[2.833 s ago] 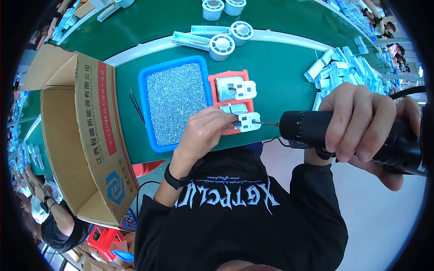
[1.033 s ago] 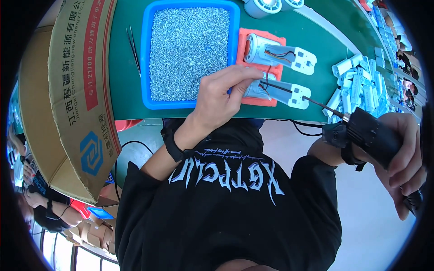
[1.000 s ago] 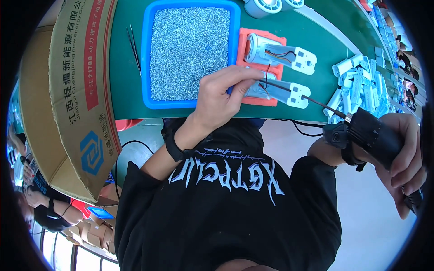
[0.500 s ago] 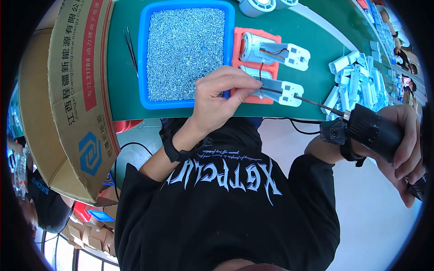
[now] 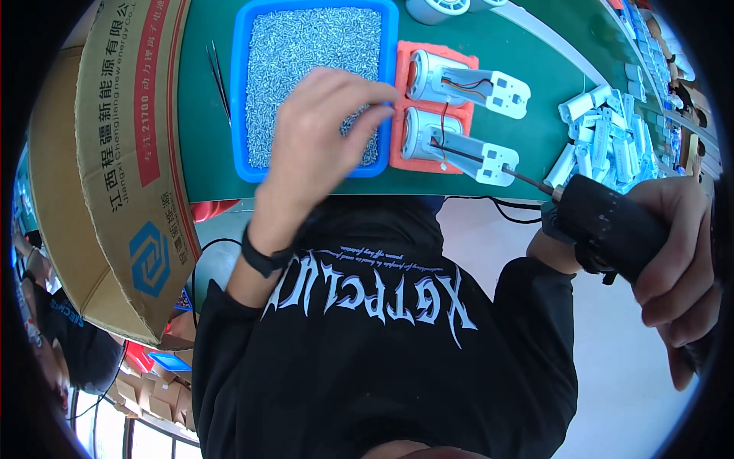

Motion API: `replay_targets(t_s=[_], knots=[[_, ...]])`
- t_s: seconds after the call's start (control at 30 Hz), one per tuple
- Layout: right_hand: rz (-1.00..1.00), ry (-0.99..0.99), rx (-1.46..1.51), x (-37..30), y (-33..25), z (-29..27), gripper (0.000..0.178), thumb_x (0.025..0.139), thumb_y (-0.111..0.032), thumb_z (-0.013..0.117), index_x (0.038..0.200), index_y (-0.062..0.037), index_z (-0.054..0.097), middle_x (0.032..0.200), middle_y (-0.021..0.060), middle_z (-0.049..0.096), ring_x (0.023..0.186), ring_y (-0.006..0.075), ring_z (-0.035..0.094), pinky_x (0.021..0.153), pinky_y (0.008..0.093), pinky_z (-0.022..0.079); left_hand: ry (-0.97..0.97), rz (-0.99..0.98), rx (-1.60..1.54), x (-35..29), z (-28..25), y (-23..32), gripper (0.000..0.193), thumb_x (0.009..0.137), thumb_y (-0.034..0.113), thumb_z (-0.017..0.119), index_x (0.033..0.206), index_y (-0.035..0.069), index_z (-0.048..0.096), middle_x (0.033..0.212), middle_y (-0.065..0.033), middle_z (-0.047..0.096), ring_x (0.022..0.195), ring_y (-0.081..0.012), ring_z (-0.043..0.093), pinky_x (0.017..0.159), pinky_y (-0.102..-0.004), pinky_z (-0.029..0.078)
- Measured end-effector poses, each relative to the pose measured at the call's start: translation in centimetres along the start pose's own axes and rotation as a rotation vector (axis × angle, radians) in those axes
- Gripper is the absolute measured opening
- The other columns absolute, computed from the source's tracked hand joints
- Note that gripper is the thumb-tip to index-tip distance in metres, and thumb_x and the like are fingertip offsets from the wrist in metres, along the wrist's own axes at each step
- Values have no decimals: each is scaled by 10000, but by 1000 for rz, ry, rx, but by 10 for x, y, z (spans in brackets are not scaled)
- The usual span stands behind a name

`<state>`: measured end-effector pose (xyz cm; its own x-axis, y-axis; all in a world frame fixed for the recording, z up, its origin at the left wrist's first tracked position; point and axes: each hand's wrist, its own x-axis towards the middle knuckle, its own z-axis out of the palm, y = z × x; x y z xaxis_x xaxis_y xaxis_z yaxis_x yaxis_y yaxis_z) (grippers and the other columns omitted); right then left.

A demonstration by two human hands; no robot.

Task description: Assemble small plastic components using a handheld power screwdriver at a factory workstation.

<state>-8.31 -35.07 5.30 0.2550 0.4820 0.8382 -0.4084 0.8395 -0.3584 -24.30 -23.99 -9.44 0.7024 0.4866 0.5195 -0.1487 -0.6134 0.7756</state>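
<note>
My left hand (image 5: 321, 138) hovers over the blue tray (image 5: 243, 92) of small silver screws, thumb and fingertips pinched together near the tray's right wall; whether a screw sits between them I cannot tell. My right hand (image 5: 677, 252) grips a black electric screwdriver (image 5: 612, 229), whose thin bit reaches up-left to the nearer of two white plastic assemblies (image 5: 459, 145) on an orange holder (image 5: 397, 157). The second assembly (image 5: 466, 76) lies just behind it, with red and black wires.
A large open cardboard box (image 5: 115, 153) stands at the left. Black tweezers (image 5: 218, 76) lie on the green table beside the tray. A pile of white plastic parts (image 5: 604, 138) lies at the right. White round parts (image 5: 436, 9) sit at the far edge.
My left hand has left the nearer assembly and moved left over the screw tray. The screwdriver stays in my right hand with its bit at the assembly.
</note>
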Motion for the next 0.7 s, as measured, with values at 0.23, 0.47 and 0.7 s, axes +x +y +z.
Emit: replay_targets(t_s=[0.23,0.47,0.7], knots=[[41,-51,9,0,-17,-9,264,856,-152,624,1065,-28,521,716,43,569,511,147,583,436,286,549,-600,-247,386,-1,-19,-18,70,748,89,714,816,75,707,813,-62,551,874,-231,527,781,-344,475],[81,-110,-3,-2,-18,-6,184,833,-115,631,963,-24,538,704,53,582,502,155,585,431,287,541,-500,-233,305,-6,-20,-25,55,769,94,693,805,56,711,813,-69,609,834,-255,587,742,-366,496],[125,-156,-7,0,-39,-21,113,810,-79,639,860,-21,556,693,63,595,493,164,588,427,288,532,-399,-277,226,-5,-21,-24,50,770,76,693,809,50,709,787,-73,654,750,-259,640,669,-346,515]])
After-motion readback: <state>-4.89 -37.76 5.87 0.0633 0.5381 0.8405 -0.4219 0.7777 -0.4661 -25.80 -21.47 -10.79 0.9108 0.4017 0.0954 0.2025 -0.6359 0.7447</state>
